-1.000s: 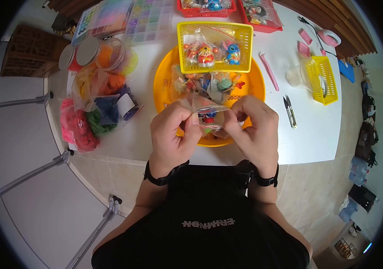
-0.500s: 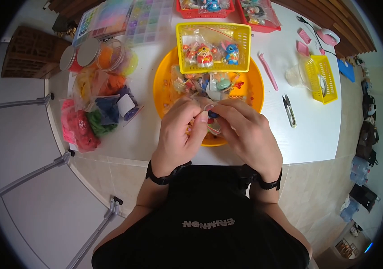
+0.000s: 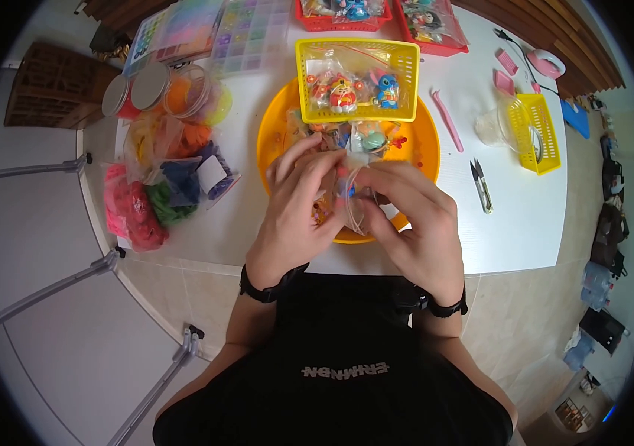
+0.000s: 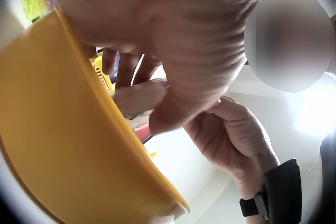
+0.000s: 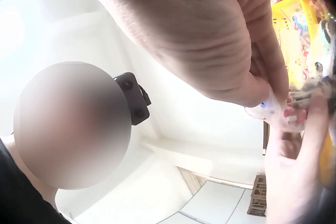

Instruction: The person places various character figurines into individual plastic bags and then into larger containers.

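A clear zip bag [image 3: 356, 215] with a small blue and red piece inside is between both hands, low over the front of a round orange tray [image 3: 271, 111]. My left hand [image 3: 287, 212] grips the bag's left side, with thumb and fingers bent about it. From the right, my right hand [image 3: 422, 223] pinches the other side between thumb and forefinger. In the right wrist view the bag [image 5: 286, 116] bulges between the fingertips, with red and blue showing through the plastic. More bagged trinkets [image 3: 372, 137] lie in the tray, partly hidden by the hands.
A yellow basket [image 3: 358, 117] of bagged figures rests over the tray's far side. Bags of coloured material [image 3: 135, 208] and lidded jars [image 3: 152, 83] stand left. Thread snips [image 3: 482, 186], a pink pen-like tool [image 3: 447, 120] and another yellow basket [image 3: 547, 137] lie right.
The bag's mouth was stretched between both hands, then the hands came together over it. Now they are slightly apart, with the bag turned more upright and the left fingers spread farther forward.
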### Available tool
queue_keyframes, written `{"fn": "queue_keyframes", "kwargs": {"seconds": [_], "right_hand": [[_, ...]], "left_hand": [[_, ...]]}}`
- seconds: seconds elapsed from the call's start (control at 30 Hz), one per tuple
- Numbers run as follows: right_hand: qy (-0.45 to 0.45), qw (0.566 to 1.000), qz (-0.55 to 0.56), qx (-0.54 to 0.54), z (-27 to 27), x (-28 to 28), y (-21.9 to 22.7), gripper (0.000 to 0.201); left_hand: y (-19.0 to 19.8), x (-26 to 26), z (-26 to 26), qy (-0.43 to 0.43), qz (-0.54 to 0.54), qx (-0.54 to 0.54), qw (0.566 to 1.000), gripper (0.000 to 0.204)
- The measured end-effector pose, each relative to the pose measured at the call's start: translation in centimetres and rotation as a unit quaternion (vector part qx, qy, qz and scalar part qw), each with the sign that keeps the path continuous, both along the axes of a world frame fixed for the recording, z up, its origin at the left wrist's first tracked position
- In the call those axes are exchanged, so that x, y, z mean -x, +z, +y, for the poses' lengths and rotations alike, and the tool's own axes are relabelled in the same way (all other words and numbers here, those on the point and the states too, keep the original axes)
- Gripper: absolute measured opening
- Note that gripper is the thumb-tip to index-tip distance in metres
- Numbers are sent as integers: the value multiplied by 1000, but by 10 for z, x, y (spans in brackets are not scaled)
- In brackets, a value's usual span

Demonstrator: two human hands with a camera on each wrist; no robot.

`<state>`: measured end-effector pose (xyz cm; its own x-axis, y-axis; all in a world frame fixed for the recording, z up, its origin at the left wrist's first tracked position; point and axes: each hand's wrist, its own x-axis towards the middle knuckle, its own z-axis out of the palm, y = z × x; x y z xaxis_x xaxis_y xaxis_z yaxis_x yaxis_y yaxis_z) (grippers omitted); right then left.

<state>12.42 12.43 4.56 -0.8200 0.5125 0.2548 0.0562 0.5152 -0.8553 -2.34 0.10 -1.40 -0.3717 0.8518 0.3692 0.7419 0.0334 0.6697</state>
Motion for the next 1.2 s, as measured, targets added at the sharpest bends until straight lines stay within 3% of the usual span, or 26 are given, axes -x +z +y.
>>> {"fn": "queue_keyframes", "kwargs": {"seconds": [0.1,0.2,0.4,0.6,0.7,0.8,0.93,1.03,1.2], "right_hand": [[-8,1000,-15,-21,0,-3,4,33],[18,998,-37,-52,5,-5,3,33],[26,998,-15,-63,-3,-1,-2,34],[75,994,32,-73,5,-4,-8,32],[46,998,16,-37,7,-8,2,29],[-6,998,52,24,13,-10,1,24],[-46,934,38,353,12,-13,-4,12],[-44,894,53,443,14,-11,-9,10],[-72,886,79,452,19,-8,-26,8]], "left_hand": [[0,2,0,-8,-68,-67,995,56],[0,2,-6,-1,-109,-58,992,51],[2,-2,-6,22,-83,-56,995,41],[18,-2,-13,-55,-179,5,982,41],[20,-8,-13,-49,-301,6,952,45],[23,-5,-13,-65,-342,-23,937,46],[7,-3,-20,-43,-437,-43,897,34],[12,-9,-18,-1,-461,-43,886,25],[15,-13,-16,25,-528,-10,849,14]]}}
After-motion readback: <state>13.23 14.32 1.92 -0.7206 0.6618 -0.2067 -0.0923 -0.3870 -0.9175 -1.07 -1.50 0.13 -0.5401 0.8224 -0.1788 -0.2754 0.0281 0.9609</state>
